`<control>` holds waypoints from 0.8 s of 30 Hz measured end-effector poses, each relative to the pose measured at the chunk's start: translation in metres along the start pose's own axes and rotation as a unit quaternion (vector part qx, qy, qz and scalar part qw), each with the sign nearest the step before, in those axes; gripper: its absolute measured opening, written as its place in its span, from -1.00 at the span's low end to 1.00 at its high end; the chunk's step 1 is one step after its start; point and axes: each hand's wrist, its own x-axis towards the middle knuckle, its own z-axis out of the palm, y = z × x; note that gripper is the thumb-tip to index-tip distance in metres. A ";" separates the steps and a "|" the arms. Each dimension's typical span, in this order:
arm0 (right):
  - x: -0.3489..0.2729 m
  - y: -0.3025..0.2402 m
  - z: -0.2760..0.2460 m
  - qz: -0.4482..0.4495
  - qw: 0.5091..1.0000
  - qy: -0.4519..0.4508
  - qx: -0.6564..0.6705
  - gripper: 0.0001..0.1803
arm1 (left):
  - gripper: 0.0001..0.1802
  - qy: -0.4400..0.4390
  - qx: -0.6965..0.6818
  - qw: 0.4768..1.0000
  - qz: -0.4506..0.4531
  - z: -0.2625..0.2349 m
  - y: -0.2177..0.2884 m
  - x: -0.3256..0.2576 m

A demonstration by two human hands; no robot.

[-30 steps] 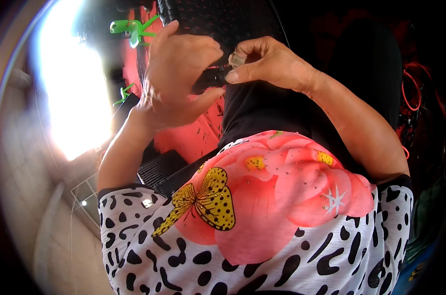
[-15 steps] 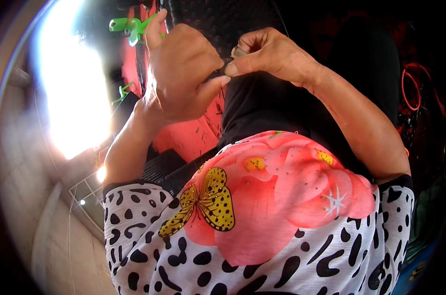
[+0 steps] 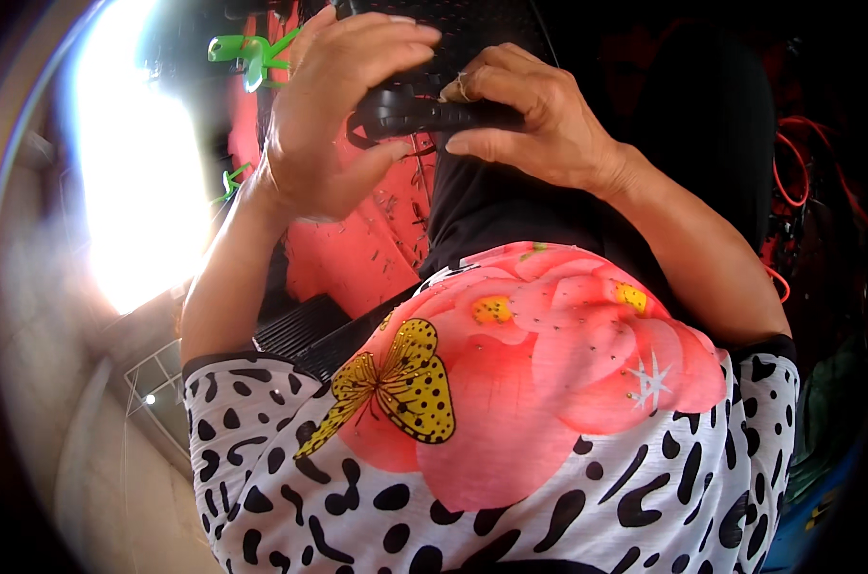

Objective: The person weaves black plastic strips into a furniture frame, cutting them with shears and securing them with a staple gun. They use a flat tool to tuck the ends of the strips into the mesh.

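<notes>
At the top of the view, raised in front of the chest, both hands together on one small black object (image 3: 424,113), dark and hard to make out. Left hand (image 3: 333,115) curled around its left end, thumb below, fingers arched over the top. Right hand (image 3: 530,120) closed on its right end, fingertips pinching along the upper edge. Behind the hands, pink cloth (image 3: 377,239) hanging beside black cloth (image 3: 511,210). Two green clothespins (image 3: 247,53) clipped near the pink cloth's left edge, one high, one lower. Below, a shirt (image 3: 511,421) with a pink flower, yellow butterfly and black spots. Far right, red cords (image 3: 788,172) in shadow.
</notes>
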 end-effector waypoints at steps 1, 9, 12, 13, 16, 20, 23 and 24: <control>-0.001 -0.001 -0.002 0.002 1.000 0.000 -0.003 -0.69 | -0.62 0.001 -0.002 1.000 0.002 0.003 -0.004 0.001; 0.012 -0.001 -0.018 -0.040 0.996 0.073 -0.006 -0.74 | -0.57 0.064 0.035 0.997 -0.005 0.029 -0.014 0.028; 0.016 0.005 -0.027 0.084 0.992 0.008 0.094 -0.72 | -0.59 0.072 0.012 0.997 -0.010 0.027 -0.021 0.038; 0.018 0.005 -0.028 0.135 0.979 -0.003 0.153 -0.68 | -0.61 0.075 0.001 0.997 -0.013 0.027 -0.025 0.040; 0.031 0.024 -0.029 0.247 0.861 0.023 0.445 -0.86 | -0.64 0.080 -0.007 0.997 0.010 0.025 -0.042 0.052; 0.040 0.027 -0.036 0.204 0.841 0.075 0.496 -0.79 | -0.68 0.109 -0.056 0.992 -0.029 0.022 -0.060 0.071; 0.048 0.023 -0.052 0.221 0.904 0.096 0.352 -0.68 | -0.70 0.126 -0.078 0.988 -0.049 0.015 -0.062 0.088; 0.044 0.023 -0.056 0.238 0.907 0.110 0.329 -0.67 | -0.71 0.126 -0.091 0.986 -0.065 0.015 -0.062 0.095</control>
